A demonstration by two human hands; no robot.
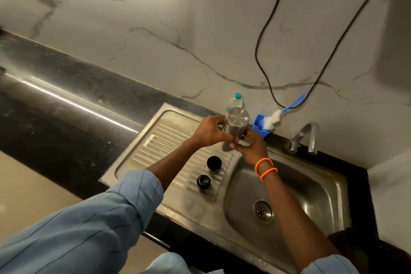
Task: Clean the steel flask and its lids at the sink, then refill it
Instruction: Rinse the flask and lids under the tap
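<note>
Steel flask [234,127] held upended at twelve o'clock over the drainboard [169,140], left hand [210,132] and right hand [251,145] both gripping its rigid, likely slippery body mid-wall.

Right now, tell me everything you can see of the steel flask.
The cylindrical brushed-steel flask is held above the ribbed steel draining board, tilted, its flat ringed end facing the camera. The left hand grips its side; the right hand holds its lower end, which is hidden. No lid shows on it.
</note>
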